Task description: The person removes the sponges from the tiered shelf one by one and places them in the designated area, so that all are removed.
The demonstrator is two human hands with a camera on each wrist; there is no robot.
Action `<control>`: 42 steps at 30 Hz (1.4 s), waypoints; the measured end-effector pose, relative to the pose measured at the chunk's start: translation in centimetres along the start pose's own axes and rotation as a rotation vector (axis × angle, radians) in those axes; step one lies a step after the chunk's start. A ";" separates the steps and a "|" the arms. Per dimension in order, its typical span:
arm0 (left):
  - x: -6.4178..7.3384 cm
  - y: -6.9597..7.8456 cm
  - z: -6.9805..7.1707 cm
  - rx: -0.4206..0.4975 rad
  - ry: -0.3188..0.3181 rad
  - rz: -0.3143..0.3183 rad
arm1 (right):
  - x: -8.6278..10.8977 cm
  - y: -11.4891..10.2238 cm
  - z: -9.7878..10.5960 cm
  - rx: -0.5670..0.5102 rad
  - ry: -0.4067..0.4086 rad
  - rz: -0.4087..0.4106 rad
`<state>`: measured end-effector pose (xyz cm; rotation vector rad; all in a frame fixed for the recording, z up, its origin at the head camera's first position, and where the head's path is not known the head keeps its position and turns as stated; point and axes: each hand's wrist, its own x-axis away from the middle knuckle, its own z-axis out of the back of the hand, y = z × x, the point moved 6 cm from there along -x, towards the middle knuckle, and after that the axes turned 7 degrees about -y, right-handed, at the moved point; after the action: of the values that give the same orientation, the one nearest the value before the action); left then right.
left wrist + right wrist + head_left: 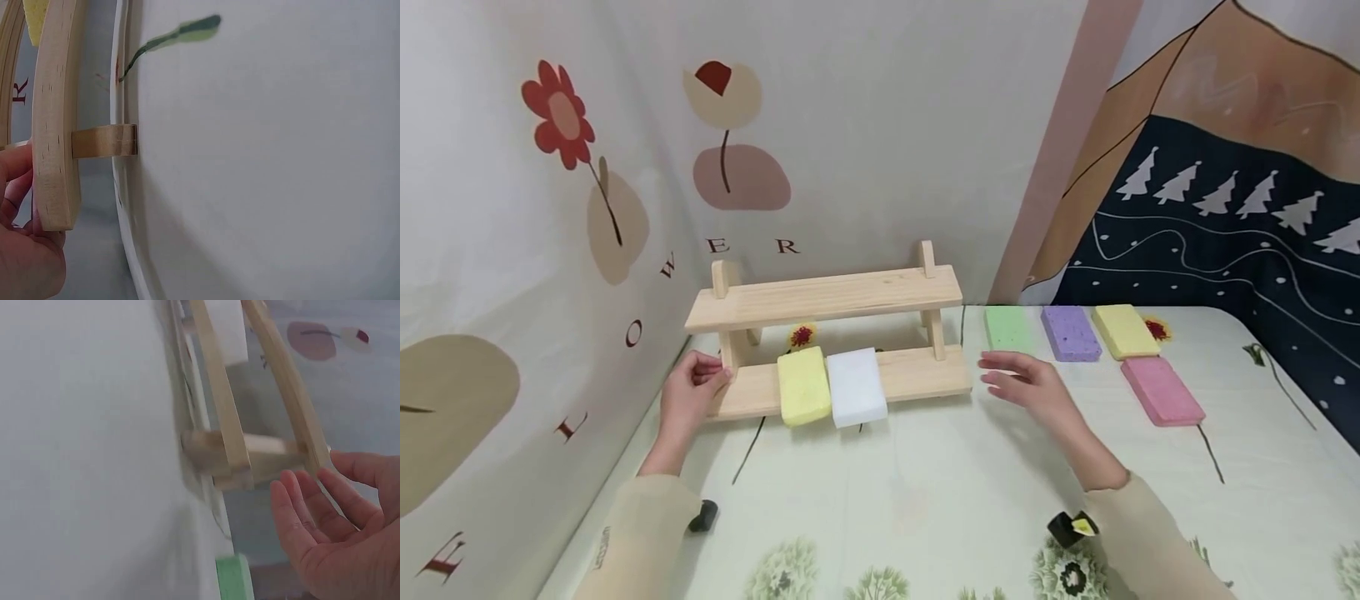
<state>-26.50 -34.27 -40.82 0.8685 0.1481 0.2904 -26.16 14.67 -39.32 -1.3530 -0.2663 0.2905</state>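
A two-tier wooden shelf stands near the back wall in the head view. On its lower board, a yellow sponge and a white sponge lie side by side, overhanging the front edge. My left hand grips the left end of that lower board; the left wrist view shows its fingers and thumb about the board end. Just off the shelf's right end, my right hand is held with loosely bent fingers. In the right wrist view the fingers hold nothing.
Right of the shelf lie a green sponge, a purple sponge, another yellow sponge and a pink sponge. Printed cloth covers the table and hangs as walls behind and at the left.
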 end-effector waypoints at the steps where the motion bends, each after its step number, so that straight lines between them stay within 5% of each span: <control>1: 0.0 0.0 0.0 0.005 0.000 -0.007 | -0.3 -0.1 -0.7 -0.005 -0.012 -0.001; 13: 0.1 0.2 0.0 -0.001 -0.003 -0.004 | -2.4 0.3 -8.8 -0.134 -0.200 -0.018; 23: 0.2 0.1 -0.2 -0.006 -0.008 0.010 | -3.2 0.5 -12.6 -0.151 -0.156 -0.006; 29: 0.2 0.1 0.0 -0.006 -0.004 -0.013 | -3.9 0.1 -13.6 -0.128 -0.031 0.008; 42: 0.2 0.1 -0.1 -0.008 0.003 -0.008 | -2.2 -0.5 -11.6 -0.169 -0.067 0.016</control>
<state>-26.37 -34.12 -40.82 0.8590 0.1531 0.2852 -24.04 3.15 -41.15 -1.5139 -0.3427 0.3331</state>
